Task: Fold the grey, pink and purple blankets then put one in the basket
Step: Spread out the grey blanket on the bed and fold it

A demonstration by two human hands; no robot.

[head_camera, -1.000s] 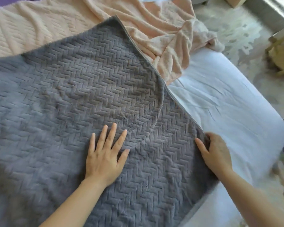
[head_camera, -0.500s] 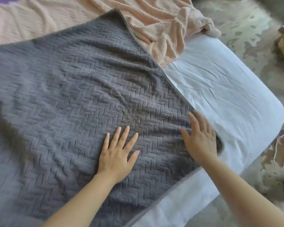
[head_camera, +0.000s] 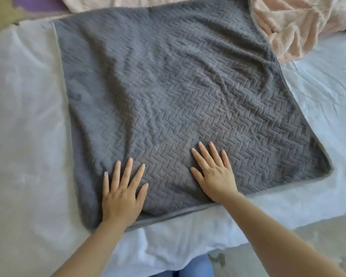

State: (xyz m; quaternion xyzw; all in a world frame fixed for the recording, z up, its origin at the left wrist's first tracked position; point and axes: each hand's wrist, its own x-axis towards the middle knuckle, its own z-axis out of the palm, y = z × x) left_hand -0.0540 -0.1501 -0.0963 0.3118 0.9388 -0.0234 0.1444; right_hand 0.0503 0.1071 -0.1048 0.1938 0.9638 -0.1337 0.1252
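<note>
The grey blanket (head_camera: pixel 168 80) with a herringbone texture lies folded into a rough square on the white bed sheet (head_camera: pixel 24 136). My left hand (head_camera: pixel 123 188) presses flat on its near left part, fingers spread. My right hand (head_camera: pixel 214 172) lies flat beside it near the middle of the front edge, fingers straight. The pink blanket (head_camera: pixel 300 27) is bunched at the far right, touching the grey one's far corner. A strip of the purple blanket (head_camera: pixel 40 5) shows at the top left. No basket is in view.
The bed's front edge (head_camera: pixel 188 256) runs just below my forearms, with patterned floor (head_camera: pixel 248 260) beyond it at the lower right. A yellowish object (head_camera: pixel 0 15) sits blurred at the top left corner. White sheet lies bare on both sides of the grey blanket.
My right hand left the blanket's right corner and slid left to lie flat near the left hand. The view swung left, bringing the blanket's left edge into sight.
</note>
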